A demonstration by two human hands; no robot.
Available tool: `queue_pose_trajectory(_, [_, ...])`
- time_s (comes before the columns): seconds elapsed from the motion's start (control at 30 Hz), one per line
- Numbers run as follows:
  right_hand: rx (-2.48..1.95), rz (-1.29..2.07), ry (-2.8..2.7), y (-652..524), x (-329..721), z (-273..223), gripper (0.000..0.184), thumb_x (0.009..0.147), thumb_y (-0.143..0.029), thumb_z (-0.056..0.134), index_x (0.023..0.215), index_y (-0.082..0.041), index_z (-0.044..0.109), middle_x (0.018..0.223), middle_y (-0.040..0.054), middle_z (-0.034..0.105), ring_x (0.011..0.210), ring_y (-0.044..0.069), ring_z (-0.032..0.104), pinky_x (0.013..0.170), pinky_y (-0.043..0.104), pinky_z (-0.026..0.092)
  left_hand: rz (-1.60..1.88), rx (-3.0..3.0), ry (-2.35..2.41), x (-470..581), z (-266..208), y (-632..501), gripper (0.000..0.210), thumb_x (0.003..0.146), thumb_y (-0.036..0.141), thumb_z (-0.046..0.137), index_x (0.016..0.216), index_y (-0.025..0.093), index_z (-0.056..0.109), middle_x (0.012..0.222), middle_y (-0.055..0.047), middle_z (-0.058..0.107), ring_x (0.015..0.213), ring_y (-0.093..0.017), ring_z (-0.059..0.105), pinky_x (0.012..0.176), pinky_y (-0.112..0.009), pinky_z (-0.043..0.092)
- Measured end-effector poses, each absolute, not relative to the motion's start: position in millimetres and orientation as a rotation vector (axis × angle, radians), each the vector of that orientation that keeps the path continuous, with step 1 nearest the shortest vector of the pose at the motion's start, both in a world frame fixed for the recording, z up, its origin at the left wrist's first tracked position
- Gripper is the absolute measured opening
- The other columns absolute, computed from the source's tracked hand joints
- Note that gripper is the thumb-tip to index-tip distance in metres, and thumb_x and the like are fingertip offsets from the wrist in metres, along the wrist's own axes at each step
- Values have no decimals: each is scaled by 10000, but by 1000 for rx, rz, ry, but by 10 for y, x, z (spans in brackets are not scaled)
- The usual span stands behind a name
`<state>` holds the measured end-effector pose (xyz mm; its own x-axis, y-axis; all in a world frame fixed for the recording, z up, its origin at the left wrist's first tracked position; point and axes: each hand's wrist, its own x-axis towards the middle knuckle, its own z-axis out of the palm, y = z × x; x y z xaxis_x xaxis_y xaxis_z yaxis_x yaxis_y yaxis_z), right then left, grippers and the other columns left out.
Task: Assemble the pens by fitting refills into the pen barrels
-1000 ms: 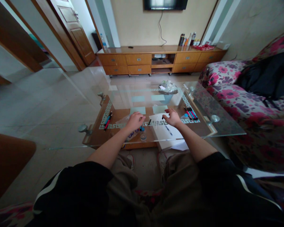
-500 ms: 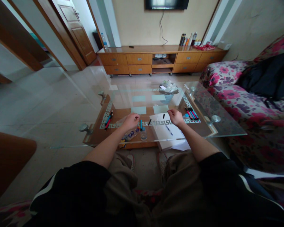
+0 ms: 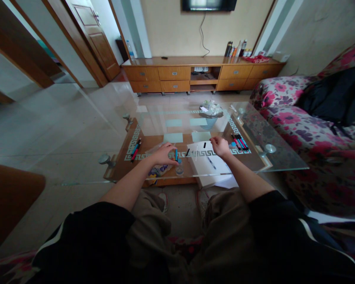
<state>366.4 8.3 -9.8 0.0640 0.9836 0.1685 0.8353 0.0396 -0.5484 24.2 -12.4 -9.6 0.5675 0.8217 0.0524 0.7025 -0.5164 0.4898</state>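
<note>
My left hand (image 3: pixel 165 154) is low over the glass table (image 3: pixel 195 174), thumb and fingers apart around a short blue marker piece (image 3: pixel 176 154). Whether the fingers touch it is not clear. My right hand (image 3: pixel 220 147) is closed with its fingertips pinched together; anything between them is too small to make out. Between the hands lie two short black pieces, one black piece (image 3: pixel 187 152) nearer the left and another black piece (image 3: pixel 204 145) close to my right hand. A thin white stick (image 3: pixel 196 153) is between these.
Markers (image 3: pixel 136 150) lie at the left, and several more markers (image 3: pixel 240 142) at the right. White paper (image 3: pixel 200 161) with a pen (image 3: pixel 211 163), a small clear bottle (image 3: pixel 179 169) and a plastic package (image 3: pixel 161 170) show under the glass. A waste basket (image 3: pixel 209 121) stands beyond.
My left hand has opened and shifted slightly down, its thumb and fingers now spread around the blue marker piece. The right hand stays closed in nearly the same place.
</note>
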Motion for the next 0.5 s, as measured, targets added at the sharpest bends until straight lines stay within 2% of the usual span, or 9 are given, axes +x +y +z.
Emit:
queue_pose_trajectory(0.13, [-1850, 364, -1815, 81, 3651, -104, 337, 932, -336, 478, 1020, -156, 749, 1008, 109, 752, 931, 235, 682, 858, 295, 469, 643, 2243, 1206, 296, -122, -115, 791, 594, 465, 846, 1275, 194, 548, 1129, -92, 623, 1016, -257, 620, 941, -406, 493])
queue_pose_trajectory(0.23, [-1846, 372, -1811, 89, 3652, -121, 344, 932, -339, 475, 1035, -155, 747, 1014, 106, 751, 928, 230, 683, 863, 294, 473, 902, 1991, 1205, 389, -127, -88, 664, 745, 348, 733, 1327, 191, 454, 908, -33, 654, 812, -180, 652, 803, -332, 531])
queue_pose_trajectory(0.33, [-1839, 383, -1814, 92, 3650, -128, 343, 930, -339, 476, 1033, -154, 747, 1014, 103, 752, 930, 227, 684, 870, 294, 474, 1153, 1828, 1140, 499, -92, -64, 480, 862, 310, 605, 1292, 206, 422, 858, -19, 657, 827, -155, 671, 803, -294, 529])
queue_pose_trajectory(0.5, [-1833, 383, -1817, 79, 3636, -109, 329, 924, -334, 490, 1028, -153, 744, 1008, 104, 752, 932, 230, 685, 878, 304, 477, 1400, 1812, 1311, 591, 83, -115, 418, 935, 326, 542, 1300, 220, 367, 921, -44, 678, 878, -156, 685, 836, -296, 533])
